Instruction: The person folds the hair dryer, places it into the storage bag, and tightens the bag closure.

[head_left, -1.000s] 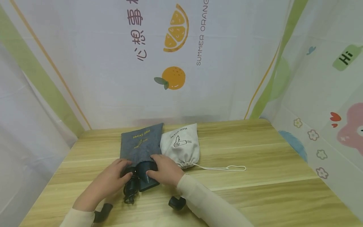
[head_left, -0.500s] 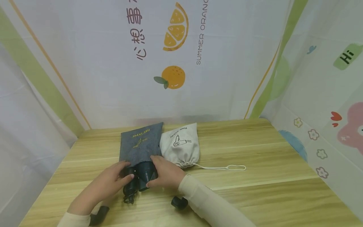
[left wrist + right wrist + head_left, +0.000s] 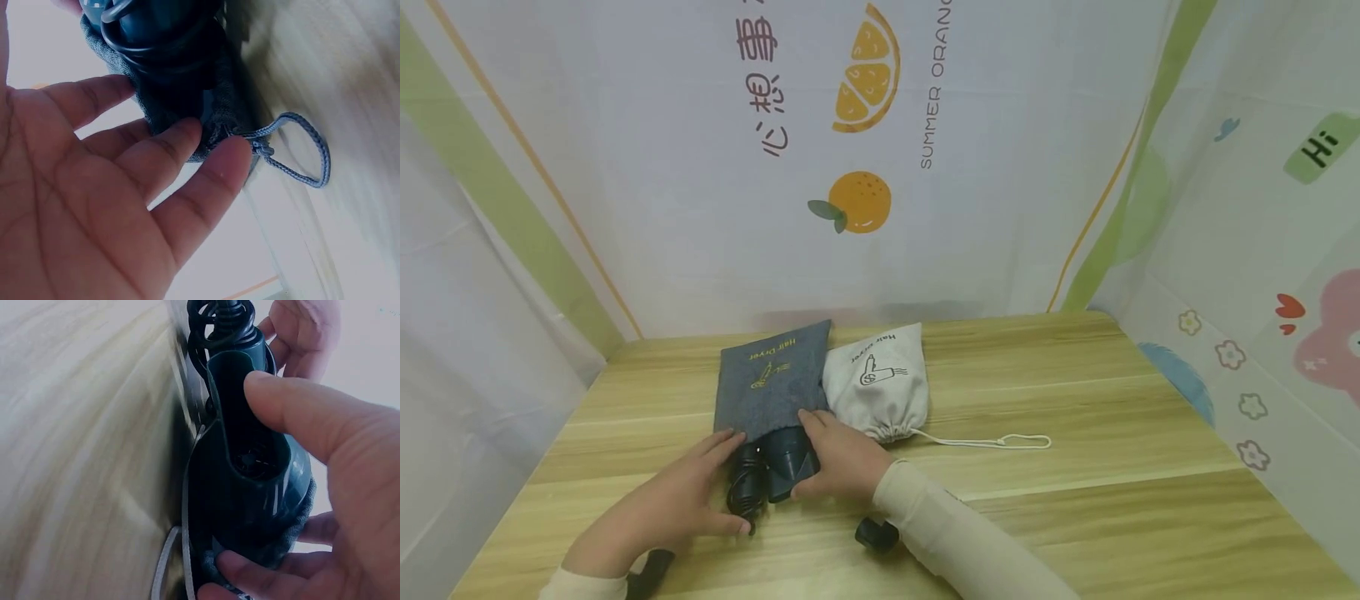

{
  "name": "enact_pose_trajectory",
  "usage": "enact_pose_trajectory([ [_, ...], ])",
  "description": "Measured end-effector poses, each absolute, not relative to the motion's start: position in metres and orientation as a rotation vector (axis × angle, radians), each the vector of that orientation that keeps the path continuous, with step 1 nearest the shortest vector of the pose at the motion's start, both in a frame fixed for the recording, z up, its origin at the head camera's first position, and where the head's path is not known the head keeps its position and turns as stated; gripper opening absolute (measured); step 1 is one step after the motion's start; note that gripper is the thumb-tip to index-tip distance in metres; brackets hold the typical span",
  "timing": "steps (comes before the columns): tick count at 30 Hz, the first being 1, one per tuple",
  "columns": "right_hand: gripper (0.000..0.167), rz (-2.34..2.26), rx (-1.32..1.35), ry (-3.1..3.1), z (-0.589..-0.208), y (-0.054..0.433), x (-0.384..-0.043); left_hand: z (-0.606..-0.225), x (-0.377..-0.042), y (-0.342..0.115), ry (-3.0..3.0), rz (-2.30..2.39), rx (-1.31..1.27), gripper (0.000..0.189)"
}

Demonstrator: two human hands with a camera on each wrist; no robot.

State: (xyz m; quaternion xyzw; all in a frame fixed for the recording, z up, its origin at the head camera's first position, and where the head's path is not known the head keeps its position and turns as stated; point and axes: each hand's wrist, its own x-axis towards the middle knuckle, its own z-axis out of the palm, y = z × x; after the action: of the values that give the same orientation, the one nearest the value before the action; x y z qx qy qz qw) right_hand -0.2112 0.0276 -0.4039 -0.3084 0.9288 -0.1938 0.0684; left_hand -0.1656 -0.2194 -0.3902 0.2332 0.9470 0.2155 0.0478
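Note:
A dark hair dryer (image 3: 790, 458) protrudes nozzle-first from a blue-grey drawstring bag (image 3: 772, 379) with yellow print. Its black cord (image 3: 747, 492) is coiled beside the nozzle. My right hand (image 3: 844, 457) grips the dryer at the nozzle: the thumb (image 3: 275, 394) lies at the nozzle's opening, and the fingers curl by the bag's mouth. On the other side, my left hand (image 3: 673, 500) is spread with the thumb away, its fingertips touching the bag's edge. A grey drawstring loop (image 3: 322, 150) sticks out past those fingers in the left wrist view. The bag covers the rest of the dryer.
To the right lies a white drawstring bag (image 3: 880, 387) printed "Hair Dryer", gathered at its near end, its white cord (image 3: 985, 442) stretched over the wooden table (image 3: 1075, 467). A printed curtain (image 3: 700, 250) hangs behind. Short black pieces (image 3: 877, 534) show near both wrists.
My left hand has drawn back slightly toward me and spread, its thumb moving down off the cord side of the dryer. The right hand has stayed almost in place.

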Motion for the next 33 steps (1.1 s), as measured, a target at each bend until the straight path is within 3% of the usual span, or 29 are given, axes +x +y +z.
enact_pose_trajectory([
  [15,0.099,-0.482,-0.974,2.843,-0.4034,0.0293,-0.2072,-0.3931,-0.1629,-0.2207,2.833,0.689,0.685,0.123],
  [33,0.082,-0.513,-0.978,2.903,-0.4031,0.0323,-0.2085,-0.3886,-0.1629,-0.2237,2.923,0.697,0.771,0.107],
])
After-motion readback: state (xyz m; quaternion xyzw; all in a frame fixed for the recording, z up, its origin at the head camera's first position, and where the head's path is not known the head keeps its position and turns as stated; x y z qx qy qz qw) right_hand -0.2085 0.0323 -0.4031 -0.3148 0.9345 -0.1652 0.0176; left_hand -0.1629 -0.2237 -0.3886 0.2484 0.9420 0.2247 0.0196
